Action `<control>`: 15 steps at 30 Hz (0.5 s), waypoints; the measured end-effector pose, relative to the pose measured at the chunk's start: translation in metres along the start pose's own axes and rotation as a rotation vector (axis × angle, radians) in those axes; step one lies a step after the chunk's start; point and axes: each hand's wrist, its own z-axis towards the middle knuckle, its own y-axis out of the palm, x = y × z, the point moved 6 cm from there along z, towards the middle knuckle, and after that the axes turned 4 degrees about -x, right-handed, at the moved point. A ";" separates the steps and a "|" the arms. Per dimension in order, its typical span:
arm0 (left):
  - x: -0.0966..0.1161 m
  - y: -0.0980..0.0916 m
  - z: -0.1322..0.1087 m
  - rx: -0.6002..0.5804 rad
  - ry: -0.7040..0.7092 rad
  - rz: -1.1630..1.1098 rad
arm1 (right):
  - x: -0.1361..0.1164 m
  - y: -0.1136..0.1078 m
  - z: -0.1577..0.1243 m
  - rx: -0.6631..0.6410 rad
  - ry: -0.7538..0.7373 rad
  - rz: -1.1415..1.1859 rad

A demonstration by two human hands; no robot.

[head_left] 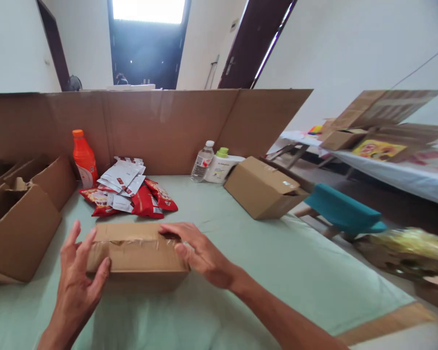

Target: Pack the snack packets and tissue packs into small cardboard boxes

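A small taped cardboard box (pixel 136 248) lies on the pale green table cover (pixel 263 257) just in front of me. My left hand (pixel 78 277) cups its left end, fingers spread and curved against the cardboard. My right hand (pixel 195 250) rests on the box's top right edge, fingers stretched over the tape. Both hands press the box from its two sides without lifting it.
Behind the box lie red snack packets and white sachets (pixel 126 192), beside an orange bottle (pixel 84 159). A water bottle (pixel 202 161), a white pump bottle (pixel 222 165) and a closed carton (pixel 263 187) sit further right. Open cartons (pixel 22 214) stand left. A cardboard wall (pixel 160 126) backs the table.
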 end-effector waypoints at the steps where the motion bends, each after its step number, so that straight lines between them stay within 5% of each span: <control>1: -0.001 0.006 0.001 -0.053 0.046 0.001 | -0.001 0.006 -0.008 0.006 -0.035 -0.044; 7: -0.010 0.019 0.004 -0.185 0.144 -0.050 | 0.005 0.026 -0.046 -0.109 -0.169 -0.328; 15: -0.030 0.000 -0.032 -0.268 0.092 -0.108 | 0.005 0.035 -0.023 -0.175 -0.205 -0.248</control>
